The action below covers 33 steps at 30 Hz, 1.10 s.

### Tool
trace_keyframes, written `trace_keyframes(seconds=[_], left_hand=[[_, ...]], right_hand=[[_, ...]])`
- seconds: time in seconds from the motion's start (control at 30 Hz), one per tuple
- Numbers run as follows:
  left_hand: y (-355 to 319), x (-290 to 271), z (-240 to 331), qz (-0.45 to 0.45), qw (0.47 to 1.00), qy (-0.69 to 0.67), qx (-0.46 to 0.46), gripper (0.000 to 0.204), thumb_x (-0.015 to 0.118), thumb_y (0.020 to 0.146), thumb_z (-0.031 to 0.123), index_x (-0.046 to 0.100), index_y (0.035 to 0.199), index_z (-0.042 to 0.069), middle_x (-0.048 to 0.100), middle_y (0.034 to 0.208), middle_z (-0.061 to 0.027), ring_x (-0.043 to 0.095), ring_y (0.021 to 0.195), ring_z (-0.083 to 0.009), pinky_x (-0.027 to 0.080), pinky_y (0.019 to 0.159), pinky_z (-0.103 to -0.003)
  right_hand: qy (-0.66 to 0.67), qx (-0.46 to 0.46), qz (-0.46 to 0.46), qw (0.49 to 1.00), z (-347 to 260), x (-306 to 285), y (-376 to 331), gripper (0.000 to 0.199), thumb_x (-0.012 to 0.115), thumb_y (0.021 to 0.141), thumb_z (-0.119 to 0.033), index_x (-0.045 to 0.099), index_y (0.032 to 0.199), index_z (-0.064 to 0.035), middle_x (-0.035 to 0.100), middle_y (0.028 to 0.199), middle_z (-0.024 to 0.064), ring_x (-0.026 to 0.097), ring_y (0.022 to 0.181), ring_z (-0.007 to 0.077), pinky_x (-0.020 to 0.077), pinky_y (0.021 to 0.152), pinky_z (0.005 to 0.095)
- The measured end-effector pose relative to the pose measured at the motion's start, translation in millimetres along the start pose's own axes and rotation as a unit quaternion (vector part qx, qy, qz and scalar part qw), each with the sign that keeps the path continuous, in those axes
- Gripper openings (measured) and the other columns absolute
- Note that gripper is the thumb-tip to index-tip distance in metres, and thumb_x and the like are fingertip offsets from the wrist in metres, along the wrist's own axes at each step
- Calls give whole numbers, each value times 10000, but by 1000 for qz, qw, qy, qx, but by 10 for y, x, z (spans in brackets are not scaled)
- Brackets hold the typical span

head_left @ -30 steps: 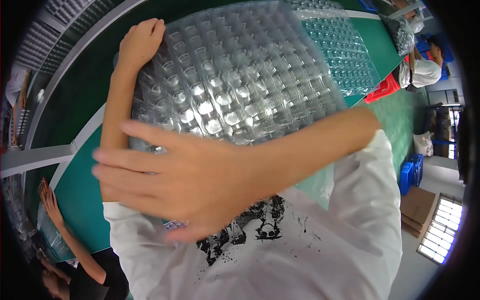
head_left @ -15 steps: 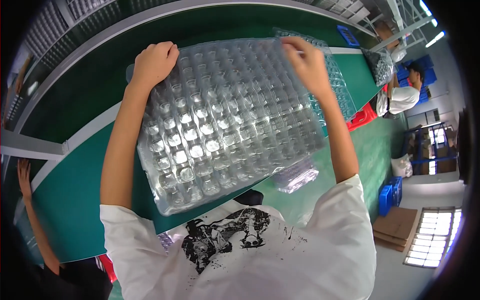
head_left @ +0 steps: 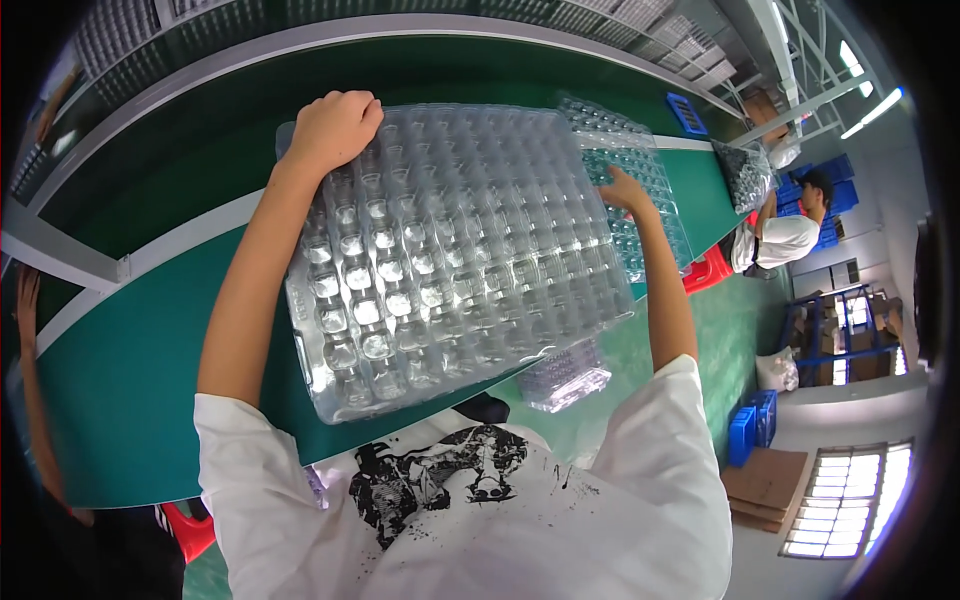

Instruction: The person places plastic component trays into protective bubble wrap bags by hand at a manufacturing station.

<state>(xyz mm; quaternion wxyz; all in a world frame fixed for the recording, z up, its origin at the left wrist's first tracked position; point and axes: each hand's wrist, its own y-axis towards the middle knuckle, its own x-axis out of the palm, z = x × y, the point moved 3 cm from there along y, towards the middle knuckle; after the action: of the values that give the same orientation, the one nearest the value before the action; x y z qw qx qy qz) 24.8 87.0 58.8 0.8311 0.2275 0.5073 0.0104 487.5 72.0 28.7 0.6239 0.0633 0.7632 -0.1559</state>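
Observation:
A large clear plastic blister tray (head_left: 460,260), with rows of rounded pockets, lies tilted across the bench in front of me. Its layered edges look like several nested sheets. At the tray's far left corner, my left hand (head_left: 338,130) has its fingers curled over the edge. Beside the right edge is my right hand (head_left: 628,190), fingers apart, close to the tray with no clear grip on it. Under and past that hand lies another clear pocketed tray (head_left: 640,150) on the bench.
The green bench (head_left: 150,400) curves left to right. A bag of clear parts (head_left: 745,175) and a blue crate (head_left: 686,114) lie farther right. A co-worker in white (head_left: 790,235) is at right, another person's arm (head_left: 35,390) at left. Stacked clear packaging (head_left: 565,375) shows below the bench edge.
My right hand has come off the tray's far right corner and moved nearer, down along its right side. My left hand keeps its hold at the far left corner. The view has shifted slightly.

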Motion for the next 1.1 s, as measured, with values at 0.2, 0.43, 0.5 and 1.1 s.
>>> trace_keyframes(seconds=[0.2, 0.43, 0.5, 1.1], left_hand=[[-4, -5, -22, 1, 1000, -4, 1, 275, 469, 883, 276, 633, 810, 67, 646, 803, -161, 613, 791, -376, 491, 717, -464], [-15, 41, -11, 11, 999, -31, 10, 254, 483, 867, 264, 630, 803, 68, 654, 783, -134, 625, 766, -345, 498, 690, -444], [24, 19, 71, 39, 997, -66, 16, 233, 489, 867, 254, 631, 833, 72, 649, 767, -127, 627, 752, -330, 501, 682, -425], [-520, -671, -721, 182, 899, -394, -59, 263, 473, 926, 190, 558, 1098, 9, 617, 980, -84, 580, 897, -169, 447, 787, -280]], right_hand=[[-21, 33, -64, 997, -81, -43, 45, 684, 657, 681, -299, 463, 1309, -111, 611, 1129, 173, 630, 930, 325, 563, 561, 422], [-14, -14, 29, 999, 172, -245, 125, 671, 775, 592, -244, 536, 1202, -95, 604, 1041, 151, 610, 893, 260, 546, 614, 402], [-19, -177, 112, 978, 344, -580, 49, 692, 791, 576, -224, 541, 1210, -109, 585, 1071, 133, 568, 979, 242, 501, 758, 376], [-101, -510, -192, 832, -2028, -529, -2528, 703, 714, 506, 14, 560, 1182, -106, 422, 1308, 185, 437, 1162, 373, 427, 902, 403]])
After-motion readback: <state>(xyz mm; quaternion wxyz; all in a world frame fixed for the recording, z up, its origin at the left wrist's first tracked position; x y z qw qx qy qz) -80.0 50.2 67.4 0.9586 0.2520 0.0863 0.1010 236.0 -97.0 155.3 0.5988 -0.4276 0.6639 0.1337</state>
